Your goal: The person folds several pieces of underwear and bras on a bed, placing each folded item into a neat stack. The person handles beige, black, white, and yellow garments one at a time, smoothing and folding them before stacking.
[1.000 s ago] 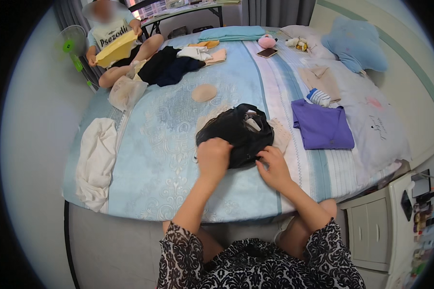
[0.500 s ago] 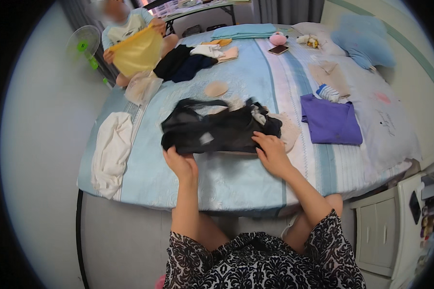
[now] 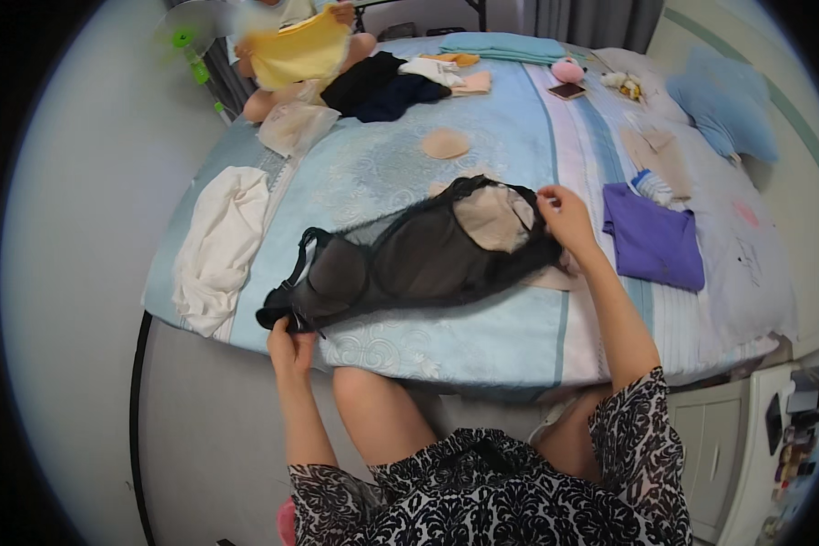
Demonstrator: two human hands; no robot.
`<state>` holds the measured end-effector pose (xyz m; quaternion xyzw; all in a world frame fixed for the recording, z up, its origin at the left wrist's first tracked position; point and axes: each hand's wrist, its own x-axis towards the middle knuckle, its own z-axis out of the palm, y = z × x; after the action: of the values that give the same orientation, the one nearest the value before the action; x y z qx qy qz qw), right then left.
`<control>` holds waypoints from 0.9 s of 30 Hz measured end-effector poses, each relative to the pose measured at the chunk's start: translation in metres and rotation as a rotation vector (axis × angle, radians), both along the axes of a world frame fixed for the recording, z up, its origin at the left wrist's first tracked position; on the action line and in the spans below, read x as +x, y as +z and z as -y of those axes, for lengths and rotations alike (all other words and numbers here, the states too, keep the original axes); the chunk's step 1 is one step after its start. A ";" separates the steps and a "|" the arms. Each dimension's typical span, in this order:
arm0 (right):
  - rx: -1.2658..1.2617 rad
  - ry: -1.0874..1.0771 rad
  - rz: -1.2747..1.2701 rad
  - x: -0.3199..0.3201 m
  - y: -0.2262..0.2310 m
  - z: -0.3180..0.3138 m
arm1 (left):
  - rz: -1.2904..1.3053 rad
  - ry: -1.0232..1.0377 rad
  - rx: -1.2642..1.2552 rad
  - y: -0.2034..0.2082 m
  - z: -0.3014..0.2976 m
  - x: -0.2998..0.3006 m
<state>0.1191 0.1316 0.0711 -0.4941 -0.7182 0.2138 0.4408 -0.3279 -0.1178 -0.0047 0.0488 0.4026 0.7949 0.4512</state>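
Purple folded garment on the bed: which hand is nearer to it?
Right. The right hand is just left of the purple garment, at the right end of the black garment; the left hand is much farther left, at its opposite end.

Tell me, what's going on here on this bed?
Someone is holding a black garment spread out over the bed, left hand at one end, right hand at the other. Farther back, another person's hands hold up a yellow cloth. A folded purple garment lies to the right.
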 end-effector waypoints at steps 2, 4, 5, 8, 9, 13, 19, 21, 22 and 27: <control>-0.010 0.091 0.184 -0.008 -0.016 -0.004 | -0.734 0.556 -0.464 0.016 -0.004 0.021; -0.128 0.062 0.323 -0.026 -0.020 0.003 | -1.399 0.946 -0.445 0.034 -0.009 0.073; -0.142 0.006 0.372 -0.024 -0.029 0.000 | -1.529 0.921 -0.256 0.061 -0.027 0.117; -0.044 -0.093 0.395 -0.044 -0.031 0.012 | -1.854 0.001 0.027 0.058 -0.073 0.166; -0.002 -0.090 0.407 -0.050 -0.031 0.013 | -1.905 -0.066 -0.136 0.051 -0.083 0.178; 0.079 -0.068 0.445 -0.043 -0.045 0.013 | -1.688 -0.157 -0.173 0.028 -0.079 0.209; -0.180 0.196 0.268 -0.046 -0.028 0.012 | -1.746 0.090 0.157 0.018 -0.058 0.223; -0.238 0.159 0.360 -0.048 -0.021 0.007 | -1.799 0.097 0.209 0.026 -0.060 0.228; -0.192 0.117 0.411 -0.042 -0.026 -0.003 | -1.810 0.078 0.220 0.029 -0.061 0.230; -0.245 0.039 0.448 0.011 0.019 -0.051 | -1.715 -0.112 0.185 0.035 -0.059 0.220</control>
<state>0.1298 0.1830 0.0901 -0.5650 -0.7760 0.1930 0.2033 -0.1082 -0.0583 0.0305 0.6883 0.5348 0.4896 0.0243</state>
